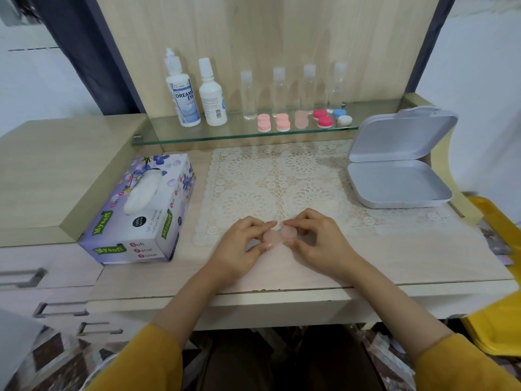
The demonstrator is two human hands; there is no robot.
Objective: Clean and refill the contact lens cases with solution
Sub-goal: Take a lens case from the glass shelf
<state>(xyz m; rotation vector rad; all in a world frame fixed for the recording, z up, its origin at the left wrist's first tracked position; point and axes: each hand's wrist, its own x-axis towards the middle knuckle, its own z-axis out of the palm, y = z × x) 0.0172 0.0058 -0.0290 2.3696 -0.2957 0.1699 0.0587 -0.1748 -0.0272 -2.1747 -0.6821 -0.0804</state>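
Observation:
A pale pink contact lens case lies at the near edge of the lace mat. My left hand pinches its left cup and my right hand pinches its right cup. On the glass shelf at the back stand two white solution bottles and several small clear bottles. In front of the clear bottles sit more lens cases: pink ones, a pale one, a red one and a blue and white one.
A purple tissue box lies left of the mat. An open grey tin sits at the right, its lid leaning back. Drawers with handles are at the lower left. A yellow bag is at the right edge.

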